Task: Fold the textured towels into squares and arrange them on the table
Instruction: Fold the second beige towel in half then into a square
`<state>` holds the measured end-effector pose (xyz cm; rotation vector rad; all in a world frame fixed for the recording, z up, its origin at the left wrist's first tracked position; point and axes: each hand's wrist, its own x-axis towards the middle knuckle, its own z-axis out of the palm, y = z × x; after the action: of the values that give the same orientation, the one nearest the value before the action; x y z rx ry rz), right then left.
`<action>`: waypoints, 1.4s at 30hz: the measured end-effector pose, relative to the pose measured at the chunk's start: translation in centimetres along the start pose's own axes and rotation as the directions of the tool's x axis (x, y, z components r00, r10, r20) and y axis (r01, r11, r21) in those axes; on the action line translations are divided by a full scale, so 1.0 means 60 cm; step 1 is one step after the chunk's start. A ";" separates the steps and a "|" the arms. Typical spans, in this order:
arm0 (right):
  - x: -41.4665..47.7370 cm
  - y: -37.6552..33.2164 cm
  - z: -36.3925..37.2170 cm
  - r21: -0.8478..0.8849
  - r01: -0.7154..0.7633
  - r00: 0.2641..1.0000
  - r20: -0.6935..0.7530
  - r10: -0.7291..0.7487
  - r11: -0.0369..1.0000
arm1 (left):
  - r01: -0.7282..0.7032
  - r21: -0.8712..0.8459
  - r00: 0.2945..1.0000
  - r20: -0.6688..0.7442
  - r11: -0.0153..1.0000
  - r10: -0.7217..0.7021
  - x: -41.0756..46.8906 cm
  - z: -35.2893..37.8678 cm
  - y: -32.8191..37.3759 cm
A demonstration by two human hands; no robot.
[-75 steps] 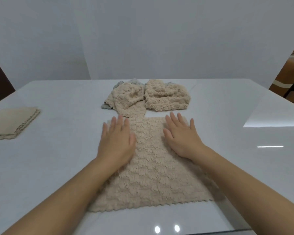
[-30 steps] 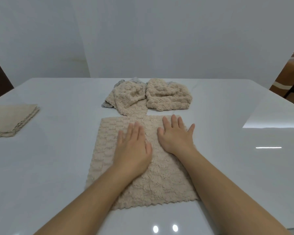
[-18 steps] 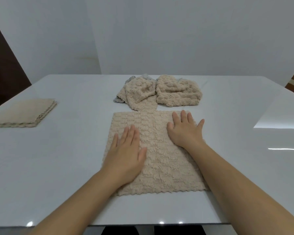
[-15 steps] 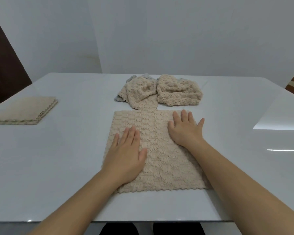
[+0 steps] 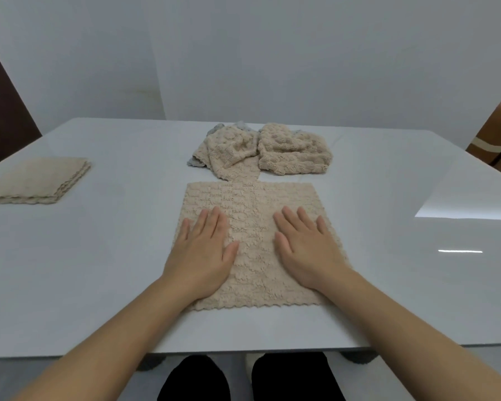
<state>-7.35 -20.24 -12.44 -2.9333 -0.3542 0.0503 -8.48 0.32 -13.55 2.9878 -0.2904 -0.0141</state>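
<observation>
One spread towel point(image 5: 252, 215): beige, bumpy weave, scalloped hem, lying flat and square near the front edge of the white bench point(image 5: 113, 256).
Two hands: left hand point(image 5: 200, 253) and right hand point(image 5: 307, 250) lie palm-down on it, fingers straight, gripping nothing.
Two crumpled towels point(image 5: 272, 151): beige, heaped just behind it, one reaching its far edge; a grey cloth point(image 5: 195, 162) peeks from beneath.
One folded stack point(image 5: 38, 179): beige squares at far left, well apart; layers too thin to count.
</observation>
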 end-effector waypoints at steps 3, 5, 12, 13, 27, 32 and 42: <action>-0.022 0.042 -0.015 -0.011 -0.030 0.999 -0.023 0.030 0.999 | -0.031 0.008 1.000 0.005 0.999 0.031 -0.017 -0.005 -0.020; -0.035 0.067 -0.023 0.006 -0.058 0.998 -0.030 0.058 0.998 | -0.022 0.015 1.000 0.011 1.000 0.021 -0.029 -0.010 -0.037; -0.085 0.052 -0.042 0.089 0.156 0.965 -0.226 -0.132 0.984 | -0.370 0.032 0.872 -0.333 0.929 0.359 -0.078 -0.049 -0.025; -0.093 0.038 -0.041 0.142 0.211 0.958 -0.228 -0.176 0.967 | -0.463 -0.027 0.844 -0.320 0.886 0.431 -0.085 -0.053 -0.014; -0.112 0.000 -0.002 0.055 0.380 0.881 -0.326 -0.344 0.923 | -0.472 -0.033 0.835 -0.339 0.881 0.434 -0.095 -0.025 0.019; -0.117 0.027 -0.003 0.033 0.342 0.874 -0.378 -0.305 0.939 | -0.402 -0.031 0.862 -0.349 0.915 0.367 -0.110 -0.020 -0.023; -0.128 0.107 -0.027 0.274 0.249 0.941 -0.295 -0.165 0.929 | -0.222 -0.371 0.932 -0.353 0.902 0.084 -0.134 -0.033 -0.090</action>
<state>-13.24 -28.50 -11.97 -2.5338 -0.5577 -0.2913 -15.30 7.39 -12.40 2.4889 -0.4251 0.3914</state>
